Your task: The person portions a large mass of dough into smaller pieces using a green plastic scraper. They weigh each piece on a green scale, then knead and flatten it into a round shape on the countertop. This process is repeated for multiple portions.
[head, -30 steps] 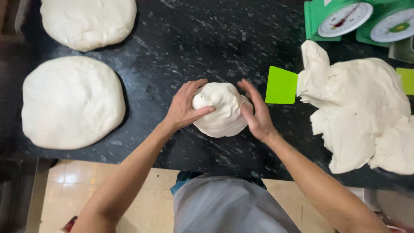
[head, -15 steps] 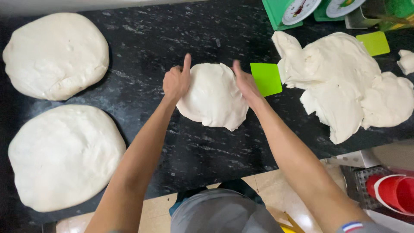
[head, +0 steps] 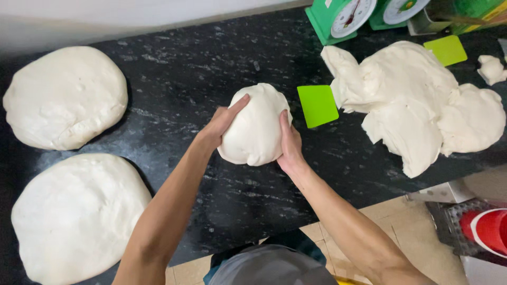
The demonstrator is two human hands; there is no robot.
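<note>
My left hand (head: 221,124) was cupped against the left side of the dough ball (head: 256,124), thumb stretched up over its top, fingers wrapped round the flank. My right hand (head: 289,145) pressed flat against its right side, fingers pointing up along the curve, palm low near the base. Between the two, the ball was squeezed into a tall, rounded lump, smooth and pale cream, with soft folds gathered at its lower edge. It sat on the black stone counter (head: 185,79), about the middle of it, whether resting or lifted slightly I could not tell.

The counter was glossy, flecked with white, dusted in places with a grey film of flour. Just right of the ball lay a bright green plastic scraper (head: 317,105), square and flat, its far corner touching a large ragged mass of dough (head: 417,105), lumpy and torn at the edges. A second green scraper (head: 448,50) lay behind that mass, and a small scrap of dough (head: 491,68) sat beside it. Two green dial scales (head: 343,18) stood at the back. Well off to my left lay two broad, flattened dough rounds (head: 66,97), smooth and domed, one behind the other.
</note>
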